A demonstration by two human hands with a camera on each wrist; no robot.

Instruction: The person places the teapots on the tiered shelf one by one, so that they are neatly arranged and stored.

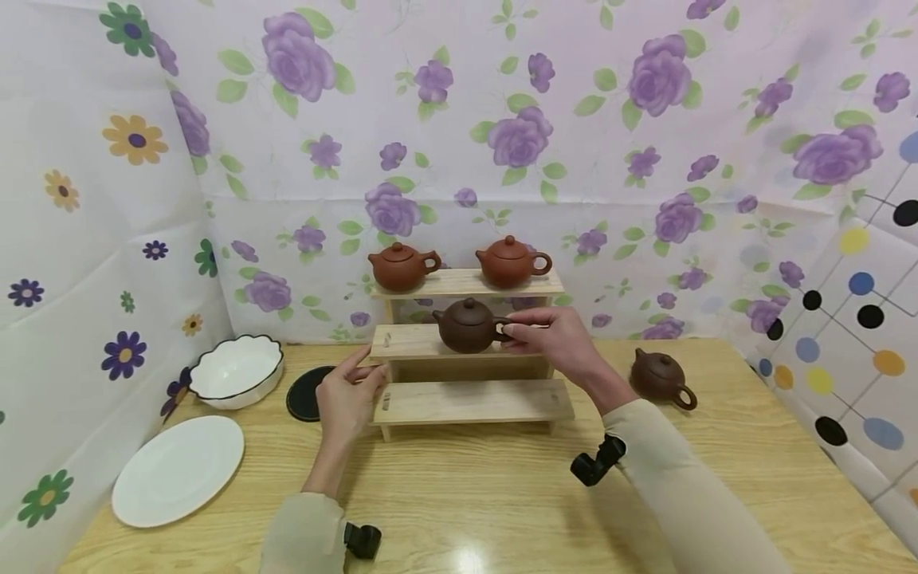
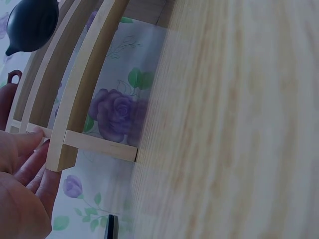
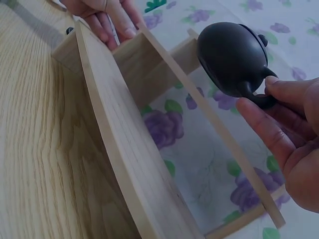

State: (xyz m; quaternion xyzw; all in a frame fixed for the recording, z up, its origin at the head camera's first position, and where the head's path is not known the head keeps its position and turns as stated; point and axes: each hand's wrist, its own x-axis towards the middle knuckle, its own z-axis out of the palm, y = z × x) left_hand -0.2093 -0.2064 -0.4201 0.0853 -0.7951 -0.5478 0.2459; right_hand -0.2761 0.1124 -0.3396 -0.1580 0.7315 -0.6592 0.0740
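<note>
My right hand (image 1: pixel 551 341) pinches the handle of a dark brown teapot (image 1: pixel 468 327), which overlaps the middle tier of a three-tier wooden stand (image 1: pixel 473 401) in the head view. Seen from the right wrist, the teapot (image 3: pixel 232 59) hangs close over the middle board, with thumb and fingers round its handle. At the stand's left end, my left hand (image 1: pixel 351 395) grips the side frame; the left wrist view has thumb and fingers (image 2: pixel 37 169) about the side piece. Two reddish-brown teapots, one at left (image 1: pixel 398 269) and one at right (image 1: pixel 511 263), sit on the top tier.
Another dark brown teapot (image 1: pixel 660 378) lies on the table right of the stand. To the left are a white scalloped bowl (image 1: pixel 238 373), a white plate (image 1: pixel 179 472) and a black round coaster (image 1: pixel 304 395), partly behind my left hand. Flowered cloth (image 1: pixel 459 183) hangs behind.
</note>
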